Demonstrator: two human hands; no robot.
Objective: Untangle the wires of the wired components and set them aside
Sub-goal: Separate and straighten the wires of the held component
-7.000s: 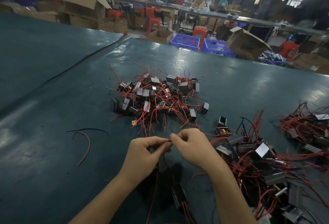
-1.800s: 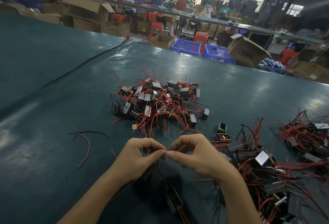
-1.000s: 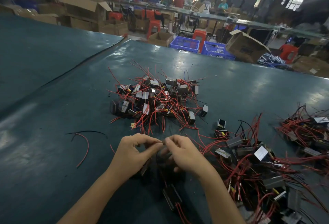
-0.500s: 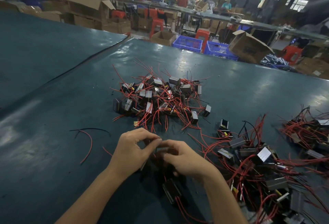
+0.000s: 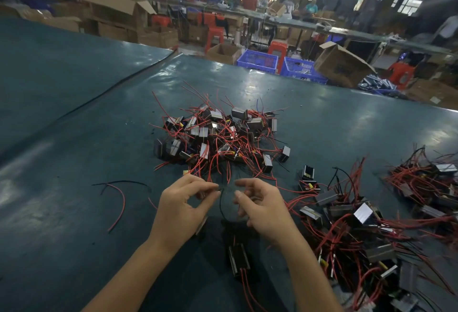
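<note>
Black wire (image 5: 220,203), just below frame centre: the top end is pinched between thumb and forefinger of the left hand (image 5: 181,210). It hangs down into the dark gap between the hands.

Right hand (image 5: 266,212): just beside the left, not touching it. Thumb and forefinger are parted and the lower fingers curled under; cannot tell whether they hold anything.

Dark component (image 5: 238,259): lies on the mat below the hands, between the forearms. Its red leads run toward the bottom edge.

Central pile (image 5: 218,138): above the hands. Its nearest red leads reach almost to the left fingertips.

Right pile (image 5: 357,227): crowds the right wrist and forearm, filling the lower right. A third pile (image 5: 426,182) sits at the right edge.

Left side: bare green mat (image 5: 62,237), with only two loose wires (image 5: 121,200), red and black, well apart from the left hand.

A seam (image 5: 111,88) crosses the upper left. Beyond the table's far edge stand blue crates (image 5: 257,60).
</note>
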